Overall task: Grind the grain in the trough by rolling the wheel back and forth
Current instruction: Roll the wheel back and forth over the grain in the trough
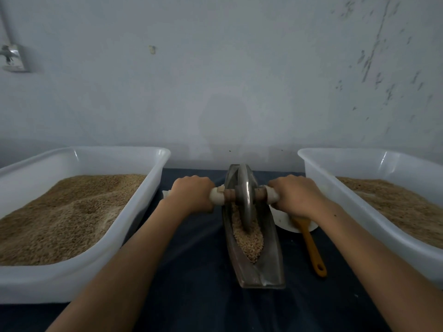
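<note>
Both hands clenched on the axle of the grinder. Left hand (191,195) wraps the white-wrapped left end of the brown wooden axle (260,193), knuckles up; right hand (296,196) wraps the right white-wrapped end the same way. Both forearms stretched forward from the bottom edge.

Between the two grips: thin grey metal disc wheel (245,200), upright on its edge, axle through its centre. Its lower rim sits down in the long narrow boat-shaped grey metal trough (275,259), towards the far half of it. Trough runs away from the person, lying on the bench with a dark blue cloth (191,271).

Pale tan grain (249,240) lies in the trough channel, piled on the near side of the wheel, touching the wheel's bottom rim; the near tip of the trough is bare metal.

Outboard of the left grip: large white plastic tub (143,212), holding a mound of the same tan grain. Outboard of the right grip: second white plastic tub (318,178), also with grain, fill level lower.

Just under and near side of the right grip: white round dish (285,222), partly hidden by the wrist, with an orange-yellow wooden spatula (311,248) resting its head on the dish and its handle pointing back at the person, lying beside the trough, not touching it.

Behind everything, a pale grey wall (215,68) with dark scuff marks on the right.
</note>
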`<state>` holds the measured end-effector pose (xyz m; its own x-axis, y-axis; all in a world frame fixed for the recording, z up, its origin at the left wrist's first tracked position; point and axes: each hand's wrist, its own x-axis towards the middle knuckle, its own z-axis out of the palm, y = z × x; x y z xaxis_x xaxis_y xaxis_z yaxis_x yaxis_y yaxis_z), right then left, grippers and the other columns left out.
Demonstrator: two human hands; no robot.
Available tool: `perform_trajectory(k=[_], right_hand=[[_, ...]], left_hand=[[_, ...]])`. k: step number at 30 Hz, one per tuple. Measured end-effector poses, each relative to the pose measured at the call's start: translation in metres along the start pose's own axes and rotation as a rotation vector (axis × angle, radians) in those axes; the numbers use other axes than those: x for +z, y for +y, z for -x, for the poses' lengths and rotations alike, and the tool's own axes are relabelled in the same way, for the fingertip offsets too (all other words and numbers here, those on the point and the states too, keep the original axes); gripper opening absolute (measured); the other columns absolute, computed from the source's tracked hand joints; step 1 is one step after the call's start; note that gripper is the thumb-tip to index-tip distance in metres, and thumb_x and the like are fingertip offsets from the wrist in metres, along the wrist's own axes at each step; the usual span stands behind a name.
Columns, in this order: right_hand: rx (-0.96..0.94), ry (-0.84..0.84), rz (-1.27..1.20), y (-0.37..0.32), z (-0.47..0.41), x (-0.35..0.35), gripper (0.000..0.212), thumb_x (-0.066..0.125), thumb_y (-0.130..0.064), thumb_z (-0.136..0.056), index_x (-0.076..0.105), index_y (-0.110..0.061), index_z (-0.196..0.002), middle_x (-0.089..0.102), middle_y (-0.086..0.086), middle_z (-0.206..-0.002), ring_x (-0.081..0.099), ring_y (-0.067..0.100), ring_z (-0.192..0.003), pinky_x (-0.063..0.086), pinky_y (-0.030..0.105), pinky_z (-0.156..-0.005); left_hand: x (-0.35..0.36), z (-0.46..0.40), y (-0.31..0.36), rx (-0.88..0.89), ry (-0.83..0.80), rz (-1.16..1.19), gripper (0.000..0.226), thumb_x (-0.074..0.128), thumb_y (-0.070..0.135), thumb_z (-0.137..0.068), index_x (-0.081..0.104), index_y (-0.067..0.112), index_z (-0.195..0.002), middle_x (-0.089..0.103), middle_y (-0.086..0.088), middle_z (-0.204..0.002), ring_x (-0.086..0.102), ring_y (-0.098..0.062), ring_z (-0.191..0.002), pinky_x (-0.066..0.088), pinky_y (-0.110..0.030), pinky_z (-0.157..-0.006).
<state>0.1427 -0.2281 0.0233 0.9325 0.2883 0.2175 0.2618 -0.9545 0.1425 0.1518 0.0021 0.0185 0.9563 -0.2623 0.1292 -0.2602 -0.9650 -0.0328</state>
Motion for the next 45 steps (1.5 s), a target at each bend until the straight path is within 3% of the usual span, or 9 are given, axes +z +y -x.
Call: perform_trajectory(k=[7,11,15,20,25,32,36,41,45], right_hand=[[-0.020,-0.273,0.008,-0.002,0.000,-0.018,0.017,0.067,-0.029,-0.084,0.058,-0.021,-0.095,0.061,-0.001,-0.085,0.060,0.017,-0.080,0.041,0.026,-0.062],[0.001,-0.262,-0.012,-0.001,-0.001,-0.013,0.015,0.066,-0.028,-0.084,0.052,-0.027,-0.089,0.058,-0.004,-0.082,0.057,0.016,-0.078,0.037,0.026,-0.059],[0.013,-0.036,-0.002,0.000,-0.001,-0.001,0.007,0.057,-0.026,-0.088,0.051,-0.029,-0.086,0.062,-0.003,-0.088,0.057,0.017,-0.079,0.037,0.028,-0.062],[0.028,0.124,-0.013,0.000,-0.001,0.009,0.009,0.054,-0.024,-0.091,0.050,-0.026,-0.083,0.062,-0.003,-0.087,0.058,0.019,-0.080,0.037,0.030,-0.065],[0.021,-0.084,-0.007,0.001,-0.001,-0.002,0.005,0.060,-0.027,-0.087,0.055,-0.028,-0.089,0.063,-0.003,-0.090,0.057,0.015,-0.079,0.040,0.028,-0.066],[0.034,-0.323,-0.049,0.002,-0.001,-0.014,0.024,0.070,-0.031,-0.083,0.062,-0.022,-0.104,0.064,0.000,-0.094,0.062,0.017,-0.086,0.050,0.031,-0.074],[0.037,-0.238,-0.047,0.002,-0.002,-0.008,0.016,0.066,-0.029,-0.085,0.059,-0.026,-0.098,0.064,-0.002,-0.091,0.061,0.016,-0.083,0.049,0.030,-0.071],[0.024,0.082,-0.022,0.001,0.000,0.006,0.010,0.054,-0.024,-0.091,0.048,-0.029,-0.083,0.061,-0.005,-0.087,0.057,0.017,-0.081,0.037,0.030,-0.066],[0.009,0.066,-0.033,0.001,0.000,0.005,0.011,0.054,-0.027,-0.091,0.049,-0.029,-0.082,0.061,-0.005,-0.087,0.057,0.016,-0.080,0.039,0.030,-0.067]], left_hand=[[-0.010,0.002,-0.002,-0.005,-0.324,0.199,0.022,0.071,0.019,-0.077,0.052,0.025,-0.069,0.059,0.005,-0.059,0.056,-0.007,-0.050,0.046,-0.023,-0.058],[-0.009,0.001,0.001,-0.011,-0.196,0.073,0.020,0.072,0.029,-0.075,0.053,0.023,-0.076,0.056,0.009,-0.064,0.056,-0.010,-0.062,0.043,-0.028,-0.064],[-0.003,0.000,0.004,-0.015,0.030,-0.026,0.019,0.067,0.034,-0.079,0.057,0.025,-0.093,0.057,0.005,-0.084,0.053,-0.016,-0.077,0.039,-0.031,-0.068],[0.002,-0.001,0.004,-0.015,0.120,-0.029,0.017,0.065,0.033,-0.082,0.051,0.025,-0.088,0.062,0.002,-0.093,0.054,-0.016,-0.081,0.041,-0.031,-0.071],[-0.004,0.000,0.004,-0.020,-0.023,-0.037,0.028,0.069,0.034,-0.079,0.060,0.023,-0.103,0.058,0.004,-0.089,0.054,-0.016,-0.081,0.040,-0.031,-0.070],[-0.009,0.000,0.003,-0.030,-0.204,0.048,0.035,0.074,0.033,-0.074,0.062,0.021,-0.104,0.064,0.003,-0.085,0.060,-0.015,-0.077,0.045,-0.031,-0.070],[-0.006,0.000,0.004,-0.013,-0.042,-0.014,0.029,0.071,0.035,-0.077,0.060,0.024,-0.101,0.054,0.006,-0.080,0.053,-0.015,-0.077,0.040,-0.031,-0.068],[0.002,-0.001,0.006,-0.026,0.147,-0.050,0.018,0.063,0.033,-0.083,0.058,0.022,-0.098,0.061,0.002,-0.092,0.052,-0.015,-0.078,0.039,-0.030,-0.069],[0.002,-0.001,0.005,-0.012,0.140,-0.057,0.021,0.064,0.033,-0.082,0.059,0.022,-0.099,0.062,0.001,-0.094,0.054,-0.016,-0.081,0.039,-0.030,-0.069]])
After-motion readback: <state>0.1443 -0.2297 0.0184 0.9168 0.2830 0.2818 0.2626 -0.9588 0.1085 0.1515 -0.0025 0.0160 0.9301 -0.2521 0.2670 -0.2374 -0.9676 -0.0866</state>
